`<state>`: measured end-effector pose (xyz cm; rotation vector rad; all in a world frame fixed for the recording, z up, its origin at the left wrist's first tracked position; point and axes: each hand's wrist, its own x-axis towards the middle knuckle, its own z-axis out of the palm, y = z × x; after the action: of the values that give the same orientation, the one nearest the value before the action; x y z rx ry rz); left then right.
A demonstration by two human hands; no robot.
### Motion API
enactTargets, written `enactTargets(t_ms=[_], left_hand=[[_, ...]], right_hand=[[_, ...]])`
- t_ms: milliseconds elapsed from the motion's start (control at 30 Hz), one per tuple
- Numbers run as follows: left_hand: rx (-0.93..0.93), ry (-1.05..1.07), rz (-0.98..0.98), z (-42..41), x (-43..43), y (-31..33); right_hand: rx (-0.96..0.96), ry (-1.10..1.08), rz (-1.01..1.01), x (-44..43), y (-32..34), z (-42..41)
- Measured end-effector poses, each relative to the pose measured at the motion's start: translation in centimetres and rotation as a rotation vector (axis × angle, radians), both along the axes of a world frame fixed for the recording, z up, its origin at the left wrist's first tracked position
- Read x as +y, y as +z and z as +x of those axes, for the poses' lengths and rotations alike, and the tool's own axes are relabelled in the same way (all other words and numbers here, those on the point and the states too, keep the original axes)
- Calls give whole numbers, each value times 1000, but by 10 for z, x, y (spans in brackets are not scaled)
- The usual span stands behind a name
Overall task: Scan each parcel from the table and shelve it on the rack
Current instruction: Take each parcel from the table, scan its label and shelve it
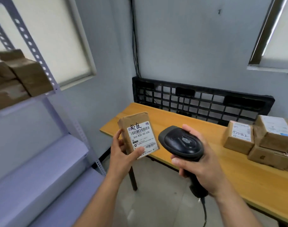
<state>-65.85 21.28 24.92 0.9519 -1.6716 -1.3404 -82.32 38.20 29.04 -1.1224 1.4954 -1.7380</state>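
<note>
The parcel (138,133) is held label-up in the left hand (122,154), pinched between thumb and curled fingers, at the table's (181,125) end. Just beside it, the scanner (181,143) is gripped by the right hand (200,164).

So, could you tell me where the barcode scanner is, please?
Head view, right of centre: the barcode scanner is gripped by the right hand, beside the parcel held by the left hand.
</note>
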Motion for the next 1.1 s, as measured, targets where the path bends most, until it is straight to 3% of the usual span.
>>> enactTargets(t_ms=[567,1100], left_hand=[[67,394,-11,305,-33,8],[31,803,-74,423,-16,46]], right_hand=[[46,359,-12,-107,6,263],[11,753,-43,-185,30,353]])
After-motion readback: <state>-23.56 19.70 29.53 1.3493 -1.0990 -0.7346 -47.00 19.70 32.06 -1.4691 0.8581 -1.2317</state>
